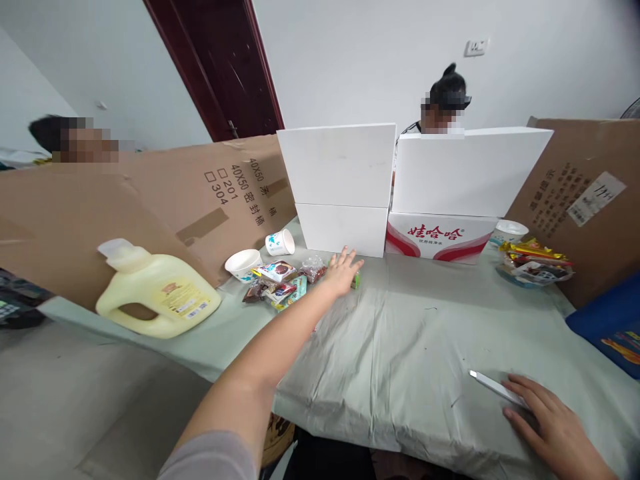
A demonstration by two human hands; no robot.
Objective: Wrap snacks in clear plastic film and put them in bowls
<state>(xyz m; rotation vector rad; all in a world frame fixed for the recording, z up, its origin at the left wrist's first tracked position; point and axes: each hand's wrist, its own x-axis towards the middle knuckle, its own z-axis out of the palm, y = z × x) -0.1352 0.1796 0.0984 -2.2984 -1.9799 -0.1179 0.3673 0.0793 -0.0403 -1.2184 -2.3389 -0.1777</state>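
My left hand (341, 269) reaches far across the table with its fingers stretched out. Its fingertips rest over a small green packet (356, 280), beside a pile of snack packets (280, 283). At the table's near right edge, my right hand (553, 420) lies on a white phone (495, 389), its fingers curled lightly over the phone's near end. Both hands rest on a pale green cloth (410, 333) that covers the table.
A yellow detergent jug (157, 293) lies at the left. Two paper cups (260, 257) stand behind the snacks. White boxes (345, 187) and a red-and-white carton (440, 237) wall the back, with brown cardboard (150, 200) at both sides. More snacks (535, 263) sit at the right. Two people sit behind the barriers.
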